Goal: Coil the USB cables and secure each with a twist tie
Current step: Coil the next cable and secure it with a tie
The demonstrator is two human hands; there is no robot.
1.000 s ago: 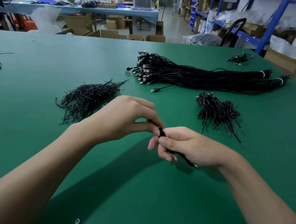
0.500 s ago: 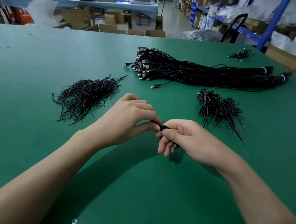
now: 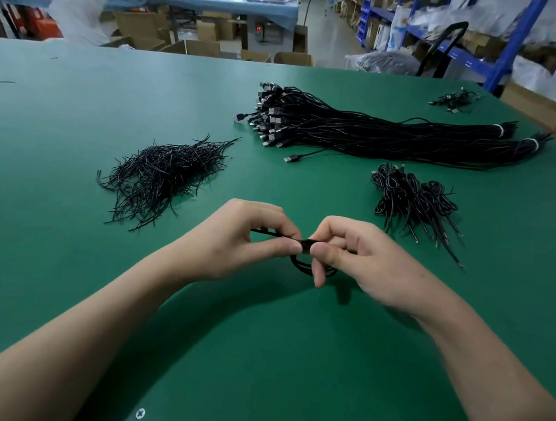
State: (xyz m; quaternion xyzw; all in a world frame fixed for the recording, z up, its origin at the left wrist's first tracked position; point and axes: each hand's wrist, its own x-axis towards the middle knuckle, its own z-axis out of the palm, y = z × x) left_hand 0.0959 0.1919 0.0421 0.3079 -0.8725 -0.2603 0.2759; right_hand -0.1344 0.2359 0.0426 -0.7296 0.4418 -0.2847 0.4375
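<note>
The coiled USB cable (image 3: 299, 266) sits between my 2 hands, lifted just above the green table (image 3: 255, 361), its small loops hanging below my thumbs. My right hand (image 3: 363, 257) grasps the coil, with thumb and fingers pinched across the gathered loops at their waist. My left hand (image 3: 243, 237) pinches the twist tie (image 3: 264, 232), a thin black strand running from under my curled fingers to the coil where the thumbs meet. I judge that I am partway through wrapping or twisting the tie round the waist. Whether it is already closed I cannot tell, since my thumbs cover the spot.

The cable is light and limp but springy. I expect the loops to fan out if the pinch slackens, so the hold belongs at the waist, across all the strands at once. The tie looks like a thin wire that should hold a bend. It is best taken near its ends, close to the coil, so the twist sits tight. Neither thing looks fragile, though the cable jacket may be slick.

Just beyond my right hand lies a pile of finished coils (image 3: 409, 202); beyond my left, the heap of loose twist ties (image 3: 161, 178). Farther back rests the long bundle of uncoiled USB cables (image 3: 379, 135), with 1 stray cable (image 3: 291, 159) lying just beside it.
</note>
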